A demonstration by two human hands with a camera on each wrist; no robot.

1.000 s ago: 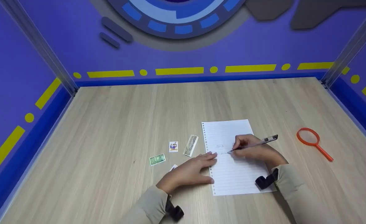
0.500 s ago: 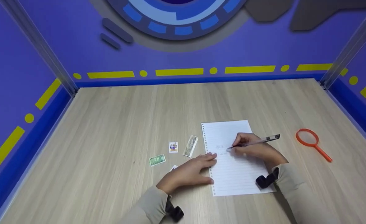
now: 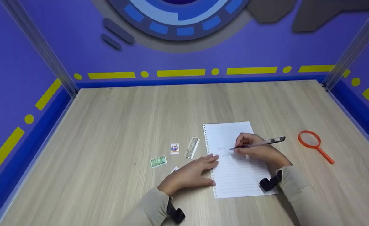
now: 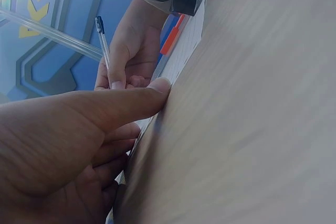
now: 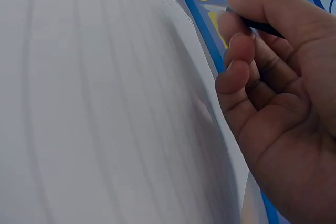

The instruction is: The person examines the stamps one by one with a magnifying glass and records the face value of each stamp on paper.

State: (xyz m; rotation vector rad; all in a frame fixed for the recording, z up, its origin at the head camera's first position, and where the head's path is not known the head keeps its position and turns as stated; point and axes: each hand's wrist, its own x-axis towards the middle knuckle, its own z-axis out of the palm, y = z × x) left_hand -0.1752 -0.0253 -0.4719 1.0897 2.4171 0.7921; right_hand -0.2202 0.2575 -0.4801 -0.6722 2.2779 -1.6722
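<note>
A lined sheet of paper (image 3: 240, 179) with punched holes down its left edge lies on the table. My right hand (image 3: 258, 149) pinches a clear pen (image 3: 267, 141) with a dark cap end. In the head view the pen's tip is right at the paper, beside faint handwriting in the upper half. The right wrist view shows the pen tip (image 5: 212, 8) poking out past thumb and index finger, the other fingers curled. My left hand (image 3: 192, 174) rests with its fingers spread at the sheet's left edge, thumb and fingertips on the margin.
Left of the paper lie a long grey-brown stamp (image 3: 192, 147), a small colourful stamp (image 3: 174, 148) and a green stamp (image 3: 158, 161). Another white-edged piece (image 3: 175, 169) is mostly hidden by the left hand. An orange magnifying glass (image 3: 309, 139) lies on the right. Blue-purple walls (image 3: 184, 59) enclose the table.
The pen tip has moved slightly up the page, and the pen's back end has swung a little to the right. The left hand has stayed in place.
</note>
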